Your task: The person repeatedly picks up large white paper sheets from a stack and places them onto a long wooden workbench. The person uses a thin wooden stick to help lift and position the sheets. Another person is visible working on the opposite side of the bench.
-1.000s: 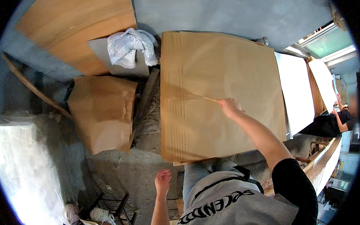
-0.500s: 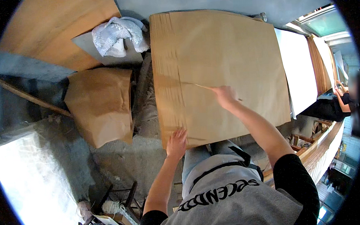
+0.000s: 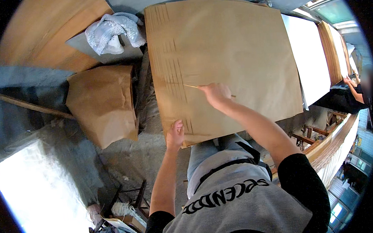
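Observation:
A wide stack of brown paper sheets (image 3: 233,50) lies in front of me, its left edges fanned out in narrow overlapping strips. My right hand (image 3: 217,94) is closed around a thin wooden stick (image 3: 191,86). The stick's tip points left, at the fanned strips, and its other end shows behind the hand. At the near left corner of the stack, my left hand (image 3: 175,134) has its fingers curled in at the paper's edge, thumb upward. How many sheets it pinches is hidden.
Left of the stack sits a folded brown paper piece (image 3: 103,106), with a patterned white cloth (image 3: 114,33) beyond it. White sheets (image 3: 308,59) stand to the right, where another person's hands (image 3: 352,81) work. A dark stool (image 3: 132,199) is at lower left.
My right hand has moved left with the stick. My left hand has shifted left from lying on the strips to the corner, and its fingers have curled. The view has shifted slightly.

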The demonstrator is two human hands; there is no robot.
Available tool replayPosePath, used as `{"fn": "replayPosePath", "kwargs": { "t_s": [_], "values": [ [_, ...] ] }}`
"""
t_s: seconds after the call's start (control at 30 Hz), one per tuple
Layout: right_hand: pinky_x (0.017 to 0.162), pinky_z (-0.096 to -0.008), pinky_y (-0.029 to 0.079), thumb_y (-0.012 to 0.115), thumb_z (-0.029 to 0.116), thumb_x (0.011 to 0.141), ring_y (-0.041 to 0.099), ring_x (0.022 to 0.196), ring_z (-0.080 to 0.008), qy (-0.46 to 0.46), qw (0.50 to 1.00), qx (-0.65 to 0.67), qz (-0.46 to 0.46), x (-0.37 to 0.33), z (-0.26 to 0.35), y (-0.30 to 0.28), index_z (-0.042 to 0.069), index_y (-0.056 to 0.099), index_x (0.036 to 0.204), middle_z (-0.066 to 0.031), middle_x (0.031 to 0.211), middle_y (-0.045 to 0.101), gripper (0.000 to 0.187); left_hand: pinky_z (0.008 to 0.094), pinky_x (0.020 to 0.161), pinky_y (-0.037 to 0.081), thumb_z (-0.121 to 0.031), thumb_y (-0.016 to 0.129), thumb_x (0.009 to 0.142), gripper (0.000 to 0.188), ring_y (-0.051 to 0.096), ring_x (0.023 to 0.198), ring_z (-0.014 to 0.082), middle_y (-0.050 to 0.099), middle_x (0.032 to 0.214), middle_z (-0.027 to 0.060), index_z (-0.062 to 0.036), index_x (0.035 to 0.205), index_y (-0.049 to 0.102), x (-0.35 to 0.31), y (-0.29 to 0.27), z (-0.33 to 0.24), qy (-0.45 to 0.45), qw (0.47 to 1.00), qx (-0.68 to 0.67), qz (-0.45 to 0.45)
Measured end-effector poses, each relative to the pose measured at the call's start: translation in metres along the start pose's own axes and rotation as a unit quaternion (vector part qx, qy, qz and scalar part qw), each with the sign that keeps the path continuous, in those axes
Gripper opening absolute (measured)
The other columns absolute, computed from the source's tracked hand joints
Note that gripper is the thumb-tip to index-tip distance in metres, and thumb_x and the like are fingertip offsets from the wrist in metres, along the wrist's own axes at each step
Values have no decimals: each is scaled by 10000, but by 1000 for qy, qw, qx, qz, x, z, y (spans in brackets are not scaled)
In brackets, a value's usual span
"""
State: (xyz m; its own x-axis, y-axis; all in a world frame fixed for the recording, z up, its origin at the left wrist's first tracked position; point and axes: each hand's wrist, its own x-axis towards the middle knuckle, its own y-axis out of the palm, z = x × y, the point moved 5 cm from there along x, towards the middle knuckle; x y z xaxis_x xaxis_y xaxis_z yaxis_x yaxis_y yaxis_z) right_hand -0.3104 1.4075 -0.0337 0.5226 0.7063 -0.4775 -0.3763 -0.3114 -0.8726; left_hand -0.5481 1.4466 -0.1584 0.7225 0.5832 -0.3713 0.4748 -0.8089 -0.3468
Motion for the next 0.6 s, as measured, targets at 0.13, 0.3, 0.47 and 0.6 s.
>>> {"fn": "replayPosePath", "kwargs": {
  "t_s": [0.13,0.3,0.47,0.6],
  "values": [
    [566,-385,471,461,142,786,599,709,-258,40,995,91,-20,-11,-42,36,298,575,1064,-85,800,610,339,279,671,454,-82,540,796,228,566,753,155,576,859,69,-63,1019,494,13,-18,-26,4,995,58,-78],
    [532,-402,450,463,155,788,583,640,-269,42,997,53,-22,-26,-48,29,286,579,1057,-102,705,585,321,242,657,433,-136,544,817,238,521,799,111,532,921,18,-87,1039,471,45,-1,-13,-73,967,-228,-85],
    [597,-383,485,435,140,814,601,737,-289,47,993,110,-7,-45,-64,40,242,571,1062,-131,825,612,300,248,651,436,-123,520,821,232,500,833,101,528,931,9,-78,1041,467,58,3,-27,-114,935,-316,-110],
    [553,-349,457,461,141,818,592,667,-250,35,971,223,-82,-57,-102,52,190,582,1020,-126,755,605,241,266,672,434,-230,520,829,285,502,843,103,526,955,6,-69,1056,460,49,8,-28,-197,936,-289,-24]
  ]
}}
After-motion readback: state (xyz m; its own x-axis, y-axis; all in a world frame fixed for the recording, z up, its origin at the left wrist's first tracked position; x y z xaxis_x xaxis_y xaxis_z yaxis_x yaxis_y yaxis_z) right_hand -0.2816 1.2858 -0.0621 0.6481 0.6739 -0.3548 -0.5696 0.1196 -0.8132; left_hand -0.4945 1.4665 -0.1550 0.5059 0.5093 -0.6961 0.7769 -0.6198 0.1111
